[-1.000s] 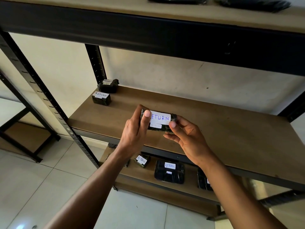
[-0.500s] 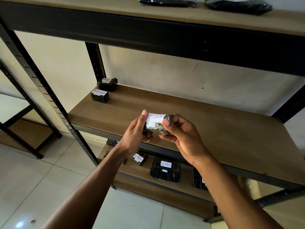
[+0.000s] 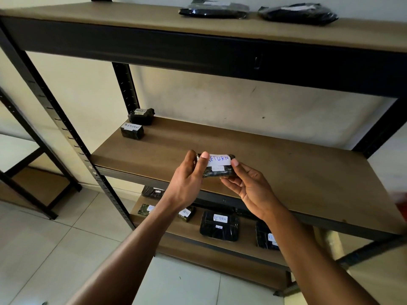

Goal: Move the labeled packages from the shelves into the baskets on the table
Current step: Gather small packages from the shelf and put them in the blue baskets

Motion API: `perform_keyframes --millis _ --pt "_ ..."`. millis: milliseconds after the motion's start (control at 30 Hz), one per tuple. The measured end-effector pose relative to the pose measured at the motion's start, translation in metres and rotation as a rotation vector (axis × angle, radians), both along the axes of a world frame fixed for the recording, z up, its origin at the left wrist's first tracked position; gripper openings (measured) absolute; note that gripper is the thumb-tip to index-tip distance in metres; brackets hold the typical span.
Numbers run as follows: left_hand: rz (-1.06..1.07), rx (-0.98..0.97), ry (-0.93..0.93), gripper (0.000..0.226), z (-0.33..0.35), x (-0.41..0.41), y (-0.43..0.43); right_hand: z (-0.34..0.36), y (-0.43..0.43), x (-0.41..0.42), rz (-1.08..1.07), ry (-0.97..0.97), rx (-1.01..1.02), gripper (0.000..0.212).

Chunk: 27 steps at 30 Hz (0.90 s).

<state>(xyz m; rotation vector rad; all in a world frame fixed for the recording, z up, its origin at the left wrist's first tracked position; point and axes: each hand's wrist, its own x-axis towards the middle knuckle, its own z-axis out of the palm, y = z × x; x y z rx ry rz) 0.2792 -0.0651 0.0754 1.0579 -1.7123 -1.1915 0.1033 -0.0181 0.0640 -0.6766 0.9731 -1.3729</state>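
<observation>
At the centre of the frame, both hands pinch one small dark wrapped package (image 3: 219, 171) by its ends. The left hand (image 3: 187, 183) curls round the left end, with its thumb pressed on the edge of a white label reading RETURN. The right hand (image 3: 251, 189) holds the right end, thumb on top and fingers curled beneath. The package is held off the boards, in front of the middle shelf (image 3: 297, 172) near its front edge. At the upper left of that shelf sit two more labelled packages (image 3: 132, 131), one close behind the other. Two flat black bags (image 3: 214, 11) lie on the top shelf (image 3: 110, 16). Below the hands, the lower shelf (image 3: 246, 235) carries several dark packages (image 3: 219, 225), some showing RETURN labels.
</observation>
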Motion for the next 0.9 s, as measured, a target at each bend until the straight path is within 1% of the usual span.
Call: perform_keyframes --millis 167,300,367,433,533,600,667,767,833,900 --pt "-0.007 -0.045 -0.052 0.048 -0.001 0.001 0.006 -0.003 0.014 0.01 -0.076 0.088 -0.02 0.038" --pt "-0.073 -0.009 0.007 0.042 -0.009 0.002 0.016 -0.006 0.039 0.004 -0.152 0.323 0.034 0.047" --pt "-0.119 0.028 0.035 0.035 -0.014 -0.002 0.023 -0.005 0.059 -0.009 -0.207 0.453 0.069 0.041" --pt "-0.182 0.064 0.053 0.038 -0.019 -0.014 0.033 -0.006 0.083 -0.029 -0.26 0.58 0.103 0.032" --pt "-0.299 0.128 0.062 0.057 -0.029 -0.043 0.055 -0.013 0.128 -0.059 -0.299 0.776 0.191 0.017" --pt "-0.386 0.155 0.05 0.065 -0.035 -0.069 0.076 -0.02 0.167 -0.081 -0.348 0.856 0.264 0.01" --pt "-0.47 0.179 0.02 0.064 -0.038 -0.096 0.101 -0.027 0.205 -0.103 -0.407 0.908 0.333 0.009" --pt "-0.586 0.227 0.0 0.046 -0.042 -0.138 0.146 -0.032 0.266 -0.137 -0.522 0.962 0.44 0.012" --pt "-0.65 0.219 -0.029 0.046 -0.047 -0.164 0.175 -0.033 0.303 -0.157 -0.584 0.985 0.48 0.014" --pt "-0.701 0.219 -0.061 0.05 -0.052 -0.194 0.205 -0.038 0.343 -0.179 -0.636 1.007 0.507 0.018"
